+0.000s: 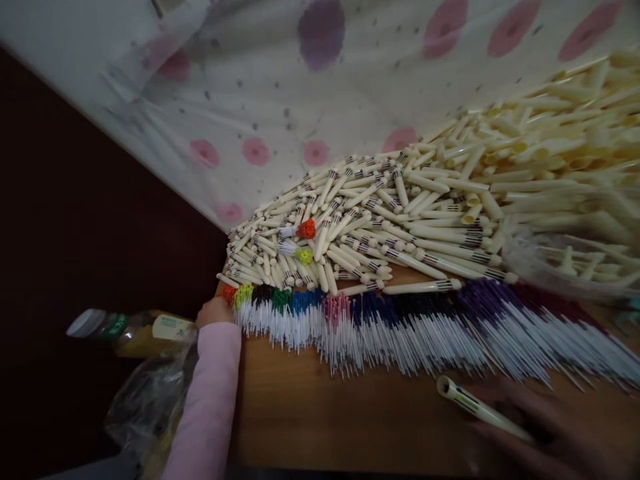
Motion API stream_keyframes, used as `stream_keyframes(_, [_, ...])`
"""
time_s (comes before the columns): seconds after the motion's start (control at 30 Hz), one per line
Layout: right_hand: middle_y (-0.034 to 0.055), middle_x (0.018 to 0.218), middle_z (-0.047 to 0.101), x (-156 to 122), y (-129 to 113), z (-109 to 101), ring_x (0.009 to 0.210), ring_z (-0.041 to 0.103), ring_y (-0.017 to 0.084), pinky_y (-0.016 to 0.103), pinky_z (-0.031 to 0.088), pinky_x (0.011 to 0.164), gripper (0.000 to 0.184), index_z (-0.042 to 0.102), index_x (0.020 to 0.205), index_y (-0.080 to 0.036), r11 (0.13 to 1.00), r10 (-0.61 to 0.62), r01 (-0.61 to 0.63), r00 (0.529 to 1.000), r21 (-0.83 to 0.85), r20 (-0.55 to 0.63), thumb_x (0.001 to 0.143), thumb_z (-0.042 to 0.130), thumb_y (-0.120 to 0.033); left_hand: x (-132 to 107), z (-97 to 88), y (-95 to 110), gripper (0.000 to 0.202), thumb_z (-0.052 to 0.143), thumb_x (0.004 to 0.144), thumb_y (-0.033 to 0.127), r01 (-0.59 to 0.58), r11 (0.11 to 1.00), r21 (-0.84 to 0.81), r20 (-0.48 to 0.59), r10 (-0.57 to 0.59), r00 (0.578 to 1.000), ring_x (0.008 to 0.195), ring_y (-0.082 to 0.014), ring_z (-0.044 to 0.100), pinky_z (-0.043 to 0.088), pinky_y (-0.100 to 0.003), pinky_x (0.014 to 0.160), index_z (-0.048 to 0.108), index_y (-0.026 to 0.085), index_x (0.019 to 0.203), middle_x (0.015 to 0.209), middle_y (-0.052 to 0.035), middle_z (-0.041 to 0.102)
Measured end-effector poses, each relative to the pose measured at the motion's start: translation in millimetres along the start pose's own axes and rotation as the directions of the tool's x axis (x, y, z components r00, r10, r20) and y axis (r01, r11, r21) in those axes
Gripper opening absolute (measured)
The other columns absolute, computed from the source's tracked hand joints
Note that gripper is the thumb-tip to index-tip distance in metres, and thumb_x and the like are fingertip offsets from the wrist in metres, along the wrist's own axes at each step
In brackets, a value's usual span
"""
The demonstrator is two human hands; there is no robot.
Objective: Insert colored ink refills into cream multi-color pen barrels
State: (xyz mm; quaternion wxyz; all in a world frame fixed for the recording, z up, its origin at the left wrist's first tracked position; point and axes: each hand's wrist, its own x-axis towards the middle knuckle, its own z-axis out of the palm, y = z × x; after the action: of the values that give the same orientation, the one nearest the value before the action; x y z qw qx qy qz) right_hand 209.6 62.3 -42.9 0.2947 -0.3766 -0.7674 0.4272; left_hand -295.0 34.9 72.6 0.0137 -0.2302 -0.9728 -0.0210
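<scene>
Fingers of the right hand point(545, 427), blurred at the lower right, are closing around a cream plastic pen barrel point(480, 408) that is lying slantwise just above the brown wooden table point(340, 420). Over at the table's left edge, the left hand point(214, 312) in a pink sleeve is resting curled beside the row of thin white refills with coloured tips point(410, 327); whether it is gripping anything, I cannot tell. Behind the refills, a heap of cream barrels with striped bands point(380, 227) is spreading toward the spotted white cloth point(310, 87). Left of the sleeve, a clear bottle of yellowish liquid point(135, 330) is lying beside a crumpled plastic bag point(145, 400).
</scene>
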Motion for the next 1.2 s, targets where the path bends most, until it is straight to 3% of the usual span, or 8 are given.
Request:
stream_keyframes(0.1, [0.0058, 0.087, 0.077, -1, 0, 0, 0.070, 0.073, 0.029, 0.032, 0.060, 0.049, 0.019, 0.075, 0.097, -0.036, 1.000, 0.015, -0.015, 1.000, 0.028, 0.001, 0.081, 0.070, -0.043, -11, -17.4, 0, 0.024, 0.066, 0.090, 0.036, 0.048, 0.993, -0.112, -0.054, -0.054, 0.997, 0.106, -0.0254, 0.066, 0.048, -0.050, 0.097, 0.068, 0.013, 0.098, 0.106, -0.0096, 0.071])
stream_keyframes(0.2, [0.0070, 0.089, 0.076, 2, -7, -3, 0.075, 0.073, 0.026, 0.030, 0.062, 0.063, 0.019, 0.073, 0.101, -0.036, 0.996, 0.080, -0.081, 0.997, 0.038, 0.023, 0.083, 0.069, -0.042, -40, -36.2, 10, 0.019, 0.064, 0.086, 0.033, -0.090, 0.939, -0.331, -0.132, 0.049, 0.990, 0.108, -0.0294, 0.067, 0.047, -0.046, 0.098, 0.069, 0.015, 0.092, 0.102, -0.0116, 0.074])
stream_keyframes(0.37, [0.0087, 0.103, 0.074, 10, -35, -16, 0.092, 0.070, 0.025, 0.032, 0.058, 0.080, 0.028, 0.070, 0.108, -0.025, 0.993, 0.084, -0.093, 0.988, 0.067, 0.133, 0.090, 0.062, -0.046, -139, -24.6, 50, 0.041, 0.066, 0.077, 0.056, -0.244, 0.587, -0.772, 0.008, 0.393, 0.920, 0.084, -0.0203, 0.071, 0.055, -0.029, 0.075, 0.072, 0.019, 0.093, 0.097, -0.0075, 0.077])
stream_keyframes(0.4, [0.0082, 0.096, 0.073, 11, -40, -17, 0.084, 0.068, 0.023, 0.030, 0.056, 0.074, 0.030, 0.071, 0.102, -0.022, 0.994, 0.074, -0.085, 0.986, 0.074, 0.147, 0.091, 0.061, -0.048, -164, -15.7, 60, 0.040, 0.074, 0.071, 0.055, -0.125, 0.419, -0.899, 0.088, 0.453, 0.887, 0.074, -0.0181, 0.068, 0.054, -0.027, 0.068, 0.073, 0.017, 0.086, 0.088, -0.0080, 0.076])
stream_keyframes(0.5, [0.0050, 0.078, 0.067, 13, -47, -19, 0.068, 0.059, 0.017, 0.025, 0.047, 0.060, 0.037, 0.069, 0.087, -0.016, 0.988, 0.072, -0.094, 0.982, 0.125, 0.173, 0.090, 0.062, -0.052, -232, 12.5, 90, 0.033, 0.085, 0.064, 0.045, 0.253, 0.142, -0.957, 0.288, 0.574, 0.767, 0.056, -0.0080, 0.053, 0.044, -0.019, 0.053, 0.074, 0.016, 0.075, 0.078, -0.0048, 0.073])
stream_keyframes(0.63, [0.0014, 0.070, 0.060, 14, -47, -18, 0.062, 0.050, 0.012, 0.022, 0.040, 0.057, 0.041, 0.069, 0.086, -0.013, 0.951, 0.016, -0.060, 0.989, 0.302, 0.144, 0.087, 0.066, -0.054, -287, 36.8, 117, 0.032, 0.089, 0.062, 0.042, 0.466, 0.073, -0.882, 0.415, 0.590, 0.693, 0.055, -0.0044, 0.048, 0.038, -0.014, 0.050, 0.073, 0.016, 0.070, 0.072, -0.0005, 0.068])
stream_keyframes(0.87, [-0.0045, 0.064, 0.048, 15, -46, -15, 0.057, 0.038, 0.008, 0.019, 0.032, 0.052, 0.025, 0.063, 0.080, -0.013, 0.918, -0.031, -0.004, 0.996, 0.396, 0.082, 0.088, 0.070, -0.037, -298, 39.9, 129, 0.033, 0.091, 0.060, 0.042, 0.585, 0.103, -0.804, 0.480, 0.692, 0.539, 0.049, -0.0067, 0.056, 0.042, -0.014, 0.043, 0.073, 0.016, 0.072, 0.064, -0.0014, 0.070])
stream_keyframes(1.2, [-0.0037, 0.066, 0.052, 15, -47, -16, 0.058, 0.041, 0.008, 0.019, 0.034, 0.053, 0.023, 0.069, 0.090, -0.012, 0.916, -0.040, -0.020, 0.989, 0.400, 0.141, 0.090, 0.067, -0.035, -304, 28.7, 129, 0.030, 0.094, 0.057, 0.032, 0.570, -0.043, -0.820, 0.428, 0.615, 0.662, 0.054, -0.0070, 0.065, 0.054, -0.013, 0.056, 0.075, 0.018, 0.077, 0.068, -0.0008, 0.075])
